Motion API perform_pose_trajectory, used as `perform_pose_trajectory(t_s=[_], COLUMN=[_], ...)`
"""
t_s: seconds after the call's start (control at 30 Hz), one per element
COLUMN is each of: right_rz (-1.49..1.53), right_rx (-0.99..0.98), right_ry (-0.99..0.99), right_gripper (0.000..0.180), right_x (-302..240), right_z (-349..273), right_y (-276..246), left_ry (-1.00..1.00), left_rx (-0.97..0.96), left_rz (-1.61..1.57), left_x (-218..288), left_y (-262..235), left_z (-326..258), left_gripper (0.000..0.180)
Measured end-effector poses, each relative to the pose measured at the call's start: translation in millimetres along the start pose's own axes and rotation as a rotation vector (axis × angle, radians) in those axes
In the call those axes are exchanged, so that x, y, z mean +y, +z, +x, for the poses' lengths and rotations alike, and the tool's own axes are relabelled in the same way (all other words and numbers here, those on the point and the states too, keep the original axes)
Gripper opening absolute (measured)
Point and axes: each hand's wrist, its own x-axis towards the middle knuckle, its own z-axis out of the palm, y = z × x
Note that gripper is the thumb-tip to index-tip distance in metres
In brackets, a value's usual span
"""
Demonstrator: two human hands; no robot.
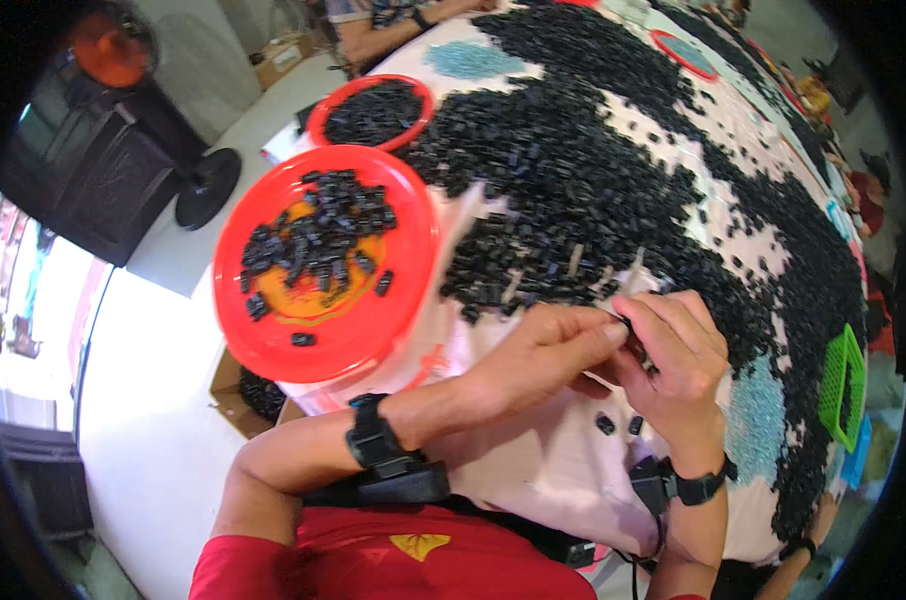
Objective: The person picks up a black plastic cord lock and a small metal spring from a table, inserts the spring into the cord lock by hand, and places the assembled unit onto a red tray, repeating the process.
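Note:
My left hand (543,352) and my right hand (681,362) meet over the near edge of a big heap of small black plastic pieces (573,190). Thumbs and fingertips of both are pinched together around one small black piece (626,323), mostly hidden by the fingers. Thin pale sticks (576,261) poke up from the heap just beyond my hands. Below my right hand, two loose black pieces (605,424) lie on the pale pink cloth (533,455). Left of my hands, a red plate (241,330) with an orange centre carries a pile of similar black pieces.
Behind the plate stands a second red-rimmed tray (315,122) full of black pieces. Light-blue bits lie in a patch (756,420) at right, beside a green basket (831,390). A cardboard box (235,400) sits below the plate. Other people's arms (373,38) reach the table's edges.

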Motion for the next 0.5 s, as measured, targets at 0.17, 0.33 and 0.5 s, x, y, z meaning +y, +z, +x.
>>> perform_pose_trajectory(t_s=[0.17,0.33,0.5], right_rz=[0.025,-0.015,-0.011], right_rx=[-0.112,-0.213,-0.495], right_ry=[0.037,0.322,0.449], right_gripper=[0.047,0.025,0.014], right_x=[-15,3,28], right_z=[9,-3,-16], right_y=[-7,-23,-31], left_ry=[-0.005,0.157,0.333], left_rx=[0.128,0.540,0.480], left_rz=[0.090,0.116,-0.461], left_x=[13,51,76], left_y=[-3,-44,-109], left_z=[-29,-66,-102], left_gripper=[0.038,0.051,0.055])
